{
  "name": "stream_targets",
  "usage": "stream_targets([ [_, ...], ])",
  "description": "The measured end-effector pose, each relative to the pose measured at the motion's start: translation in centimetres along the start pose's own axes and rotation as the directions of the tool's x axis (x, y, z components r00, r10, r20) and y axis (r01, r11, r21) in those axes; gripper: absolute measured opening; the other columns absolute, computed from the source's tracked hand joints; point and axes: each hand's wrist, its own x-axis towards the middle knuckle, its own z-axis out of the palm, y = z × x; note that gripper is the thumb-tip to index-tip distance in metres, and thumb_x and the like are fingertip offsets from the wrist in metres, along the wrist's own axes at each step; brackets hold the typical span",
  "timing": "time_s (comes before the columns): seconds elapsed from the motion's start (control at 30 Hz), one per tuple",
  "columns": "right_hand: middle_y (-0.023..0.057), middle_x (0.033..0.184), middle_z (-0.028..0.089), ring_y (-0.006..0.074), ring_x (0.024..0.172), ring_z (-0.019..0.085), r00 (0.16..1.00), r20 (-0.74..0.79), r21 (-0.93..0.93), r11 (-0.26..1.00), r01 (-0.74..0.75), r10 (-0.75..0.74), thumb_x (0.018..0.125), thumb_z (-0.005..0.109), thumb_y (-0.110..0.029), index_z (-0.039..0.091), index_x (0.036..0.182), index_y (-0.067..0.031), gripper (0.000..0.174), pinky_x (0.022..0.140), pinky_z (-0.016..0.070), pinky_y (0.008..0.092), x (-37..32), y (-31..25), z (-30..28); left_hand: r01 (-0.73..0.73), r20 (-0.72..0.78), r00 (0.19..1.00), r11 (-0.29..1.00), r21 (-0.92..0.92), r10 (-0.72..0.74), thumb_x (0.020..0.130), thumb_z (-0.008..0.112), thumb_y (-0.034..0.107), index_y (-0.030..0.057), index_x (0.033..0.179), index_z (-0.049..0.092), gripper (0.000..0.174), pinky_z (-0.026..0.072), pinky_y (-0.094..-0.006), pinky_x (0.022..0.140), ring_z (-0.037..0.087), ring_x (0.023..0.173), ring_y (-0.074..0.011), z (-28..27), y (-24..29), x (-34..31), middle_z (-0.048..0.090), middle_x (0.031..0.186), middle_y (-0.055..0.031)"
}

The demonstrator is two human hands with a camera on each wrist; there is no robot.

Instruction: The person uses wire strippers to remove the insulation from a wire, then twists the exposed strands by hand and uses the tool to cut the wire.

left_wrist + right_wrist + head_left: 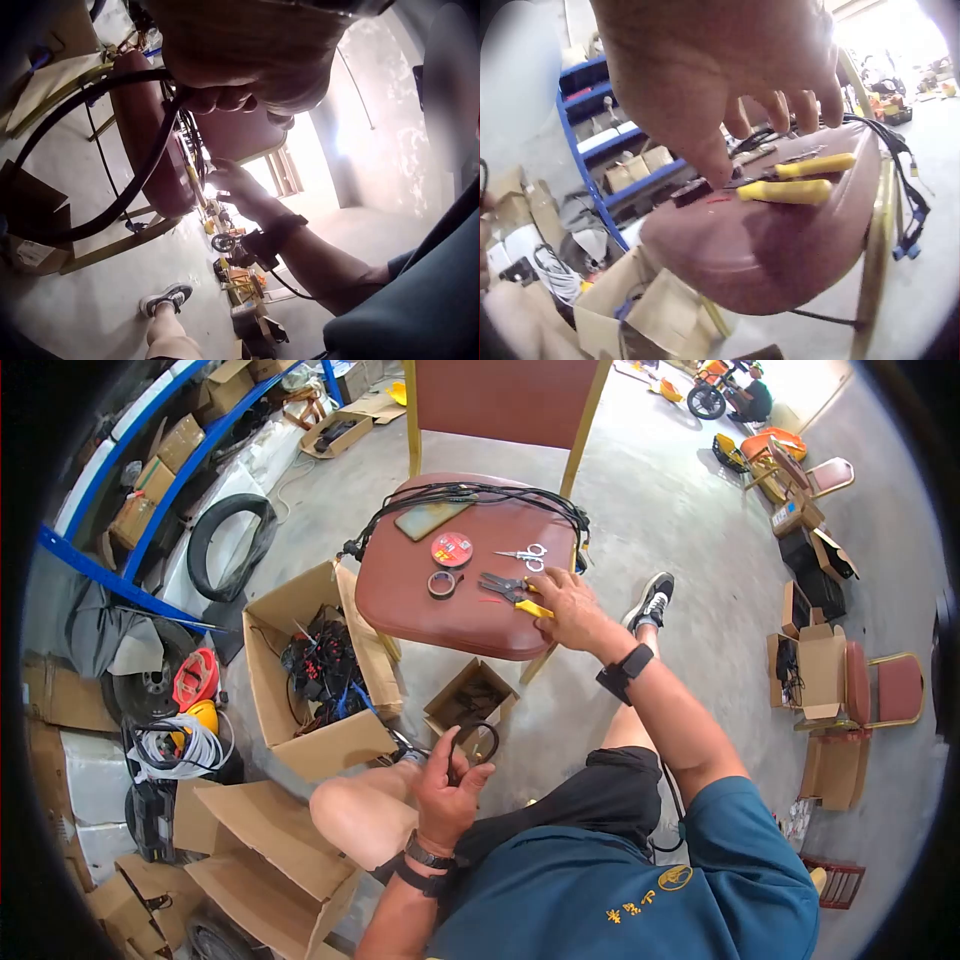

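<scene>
My left hand (447, 790) grips a black cable (124, 199), bent into a loop, in front of my lap. Over the red chair seat (420, 625), my right hand (580, 618) hovers with loosely spread fingers beside yellow-handled pliers (787, 193). The pliers lie on the seat with their handles apart. Around them lie small scissors (535, 555), a red-faced roll of tape (452, 548), a darker tape roll (441, 585) and a flat phone-like slab (432, 520). A bundle of black wires (480, 492) runs across the back of the seat and hangs over its sides.
Left of the chair, an open cardboard box (262, 690) holds tangled wires (325, 670). A smaller box (470, 695) stands below the seat's front. Blue shelving (150, 510) and a black tyre (205, 550) are at the left. More boxes and chairs (900, 688) line the right.
</scene>
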Motion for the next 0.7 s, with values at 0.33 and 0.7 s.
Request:
stream_targets([
  [0.33, 0.0165, 0.094, 0.064, 0.0311, 0.093, 0.063, 0.988, 0.123, 0.186, 0.976, -0.115, 0.093, 0.081, 0.060, -0.012, 0.060, 0.104, -0.0040, 0.024, 0.077, 0.0507, 0.0415, 0.3, 0.8, -0.7, 0.056, -0.057, 0.997, 0.984, 0.170, -0.047, 0.073, 0.089, 0.026, 0.0028, 0.132, 0.057, 0.071, 0.0390, -0.0223, 0.055, 0.042, 0.059, -0.0074, -1.3, -0.6, 1.1, 0.046, 0.065, 0.0023],
  [0.7, 0.0116, 0.104, 0.067, 0.0212, 0.086, 0.069, 0.859, 0.512, 0.808, -0.352, -0.473, 0.021, 0.092, 0.068, -0.020, 0.053, 0.123, -0.0032, 0.038, 0.069, 0.0557, 0.0322, -16.1, -8.6, -2.1, 0.074, 0.017, 0.997, 0.993, -0.090, -0.073, 0.076, 0.087, 0.013, 0.0011, 0.137, 0.053, 0.071, 0.0364, -0.0176, 0.057, 0.040, 0.063, -0.0027, -1.8, 2.3, 0.6, 0.044, 0.071, 0.0074],
])
